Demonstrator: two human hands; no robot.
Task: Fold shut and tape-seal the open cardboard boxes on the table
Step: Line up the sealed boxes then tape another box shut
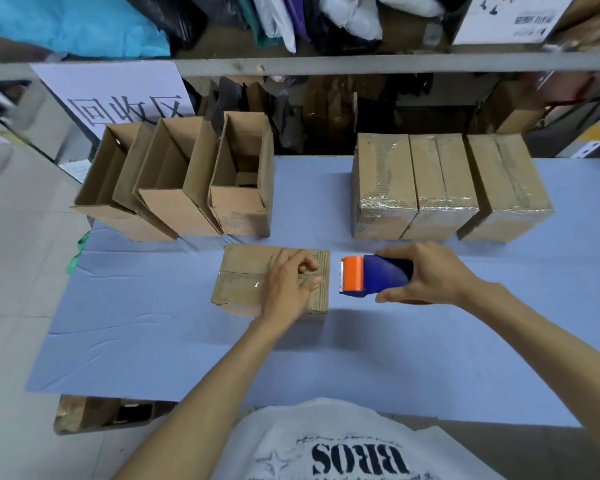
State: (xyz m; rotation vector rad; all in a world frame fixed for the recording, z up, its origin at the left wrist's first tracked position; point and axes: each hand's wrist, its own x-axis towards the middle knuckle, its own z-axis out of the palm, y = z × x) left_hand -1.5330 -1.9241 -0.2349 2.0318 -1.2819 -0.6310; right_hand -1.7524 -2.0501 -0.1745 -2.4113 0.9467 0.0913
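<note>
A closed cardboard box lies in the middle of the blue table, a strip of clear tape running across its top. My left hand rests on the box's right half, fingers loosely bent against the tape. Just off the box's right edge, my right hand grips a blue tape dispenser with an orange head that points at the box. Three open boxes stand in a row at the back left. Three taped boxes stand at the back right.
The table is covered with a light blue cloth. Behind it runs a grey shelf rail with bags and cardboard stacked beyond. A white sign leans at the back left. Another box sits on the floor below the table's front left.
</note>
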